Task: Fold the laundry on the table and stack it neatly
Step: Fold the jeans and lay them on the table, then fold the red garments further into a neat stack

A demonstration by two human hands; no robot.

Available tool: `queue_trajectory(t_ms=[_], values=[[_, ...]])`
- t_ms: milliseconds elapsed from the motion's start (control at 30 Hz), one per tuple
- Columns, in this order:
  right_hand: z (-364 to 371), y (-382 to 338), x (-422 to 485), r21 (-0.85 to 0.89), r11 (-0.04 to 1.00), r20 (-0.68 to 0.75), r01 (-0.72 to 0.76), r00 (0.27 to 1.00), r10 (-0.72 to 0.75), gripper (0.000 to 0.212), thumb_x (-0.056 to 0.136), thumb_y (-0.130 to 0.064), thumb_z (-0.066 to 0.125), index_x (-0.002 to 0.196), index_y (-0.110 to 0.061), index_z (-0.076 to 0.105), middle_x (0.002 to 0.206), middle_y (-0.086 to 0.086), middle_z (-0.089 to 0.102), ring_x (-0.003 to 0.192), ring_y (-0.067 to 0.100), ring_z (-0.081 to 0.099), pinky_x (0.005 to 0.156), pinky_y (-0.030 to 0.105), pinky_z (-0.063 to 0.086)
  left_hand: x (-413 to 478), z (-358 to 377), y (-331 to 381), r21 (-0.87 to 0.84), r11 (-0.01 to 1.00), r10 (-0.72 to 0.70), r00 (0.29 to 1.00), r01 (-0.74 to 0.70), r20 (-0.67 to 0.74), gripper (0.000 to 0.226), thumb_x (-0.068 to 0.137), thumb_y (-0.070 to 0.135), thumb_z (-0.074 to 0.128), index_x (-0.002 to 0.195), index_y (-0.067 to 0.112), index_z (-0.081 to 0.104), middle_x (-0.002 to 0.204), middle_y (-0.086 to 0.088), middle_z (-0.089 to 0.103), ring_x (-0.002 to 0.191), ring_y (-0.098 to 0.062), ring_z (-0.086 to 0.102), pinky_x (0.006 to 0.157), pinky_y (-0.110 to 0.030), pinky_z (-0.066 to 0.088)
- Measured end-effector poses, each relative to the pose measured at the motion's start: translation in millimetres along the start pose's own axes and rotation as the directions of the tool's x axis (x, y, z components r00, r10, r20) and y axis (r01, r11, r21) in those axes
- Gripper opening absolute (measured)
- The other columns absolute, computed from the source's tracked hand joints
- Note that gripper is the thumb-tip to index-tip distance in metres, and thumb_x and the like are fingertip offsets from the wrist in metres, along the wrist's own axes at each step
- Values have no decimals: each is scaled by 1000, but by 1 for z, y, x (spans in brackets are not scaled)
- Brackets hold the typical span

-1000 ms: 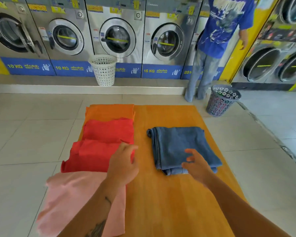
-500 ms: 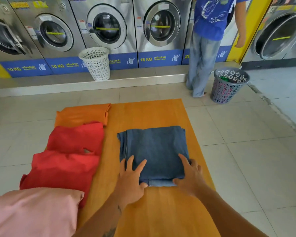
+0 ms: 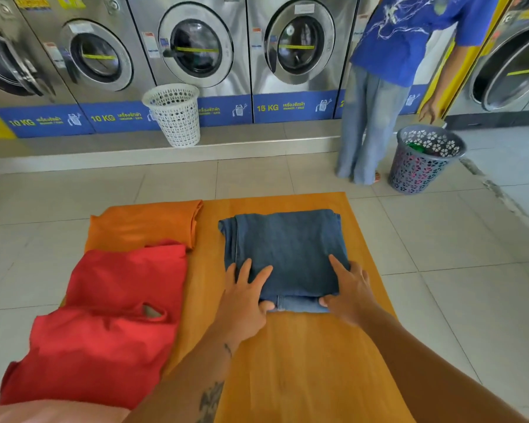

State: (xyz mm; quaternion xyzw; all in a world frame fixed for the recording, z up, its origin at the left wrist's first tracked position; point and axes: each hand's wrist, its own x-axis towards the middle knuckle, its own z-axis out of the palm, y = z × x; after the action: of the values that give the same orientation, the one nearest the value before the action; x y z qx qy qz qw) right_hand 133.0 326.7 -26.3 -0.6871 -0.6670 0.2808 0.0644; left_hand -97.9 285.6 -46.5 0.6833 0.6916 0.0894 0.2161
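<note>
The worktop [image 3: 303, 361] was a smooth orange-yellow wooden slab with faint grain, standing on a floor of large pale tiles [image 3: 440, 300]. Behind it ran a row of steel front-loading washing machines [image 3: 196, 47] with round glass doors and blue bands marked 10 KG and 15 KG. A white perforated plastic basket [image 3: 174, 114] stood on the raised step before them. A grey basket with flower-shaped holes [image 3: 425, 160] sat on the tiles to the right, beside a standing person in a blue printed shirt [image 3: 409, 35] and pale wide trousers.

On the right half of the worktop lay the folded blue denim garment [image 3: 287, 248], a thick, roughly square bundle with layered edges at its left side and a paler strip showing at the near edge. The left hand [image 3: 245, 303] lay flat on its near left corner, fingers spread, thumb at the near edge. The right hand [image 3: 348, 294] pressed the near right corner likewise, its grip wide and closed on nothing.

Along the left edge lay soft, matte knits: an orange garment [image 3: 144, 224] farthest, two red garments [image 3: 119, 300] overlapping, and a pink one [image 3: 43, 413] nearest.
</note>
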Motion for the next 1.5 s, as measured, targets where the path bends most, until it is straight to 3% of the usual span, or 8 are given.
queue_trajectory(t_ms=[167,500,700,800,967,1067,1267,1500], values=[[-3,-7,32,-9,1000,-99,-11,995,10,87,85,-33,68,155,-28,16,153,6,21,139,29,19,110,44,35,44,-3,-6,-6,999,46,997,-46,-63,71,93,41,59,152,44,20,163,3,8,150,-27,-4,115,-42,33],[-15,-16,22,-104,994,-74,-38,997,31,82,88,-38,61,155,-27,15,154,6,21,140,31,19,105,44,40,44,-10,1,-31,999,40,998,-42,-49,69,94,38,57,153,38,20,164,1,11,151,-31,1,120,-44,24],[-25,-20,-9,-113,994,-65,-6,998,-1,74,88,-39,58,153,-27,25,157,4,20,142,31,18,109,46,37,11,-36,4,-154,988,8,996,-21,-86,53,95,21,51,146,23,40,151,3,33,140,-21,30,113,-33,32],[-28,-29,-23,-104,990,-49,92,994,-98,66,88,-35,60,148,-25,35,153,7,28,139,32,27,110,45,35,-19,-52,6,-278,960,-59,989,18,-138,48,93,16,51,141,20,48,144,3,42,133,-18,41,109,-31,36],[-23,-65,-45,26,976,24,215,976,-216,57,88,-29,65,142,-24,45,141,6,42,121,26,47,94,38,47,-79,-77,-14,-284,956,-152,958,79,-245,44,90,11,49,133,20,56,133,0,52,125,-17,49,103,-26,35],[-13,-93,-60,105,965,121,242,960,-254,55,90,-23,65,141,-23,45,138,6,45,109,18,49,79,26,41,-116,-94,-44,-324,937,-237,916,128,-324,38,88,12,53,123,22,63,122,3,57,109,-11,55,99,-25,41],[23,-151,-88,224,954,273,201,927,-259,59,89,-25,66,144,-23,45,141,3,50,116,17,52,90,32,47,-164,-139,-135,-313,925,-346,820,215,-456,35,87,6,55,117,22,65,120,2,60,112,-12,54,104,-23,36],[69,-208,-112,263,956,308,128,928,-209,42,93,-15,62,134,-16,51,115,13,61,83,15,57,55,12,45,-189,-158,-226,-326,898,-398,861,296,-315,43,88,13,56,129,26,60,126,0,49,102,-17,57,92,-29,46]])
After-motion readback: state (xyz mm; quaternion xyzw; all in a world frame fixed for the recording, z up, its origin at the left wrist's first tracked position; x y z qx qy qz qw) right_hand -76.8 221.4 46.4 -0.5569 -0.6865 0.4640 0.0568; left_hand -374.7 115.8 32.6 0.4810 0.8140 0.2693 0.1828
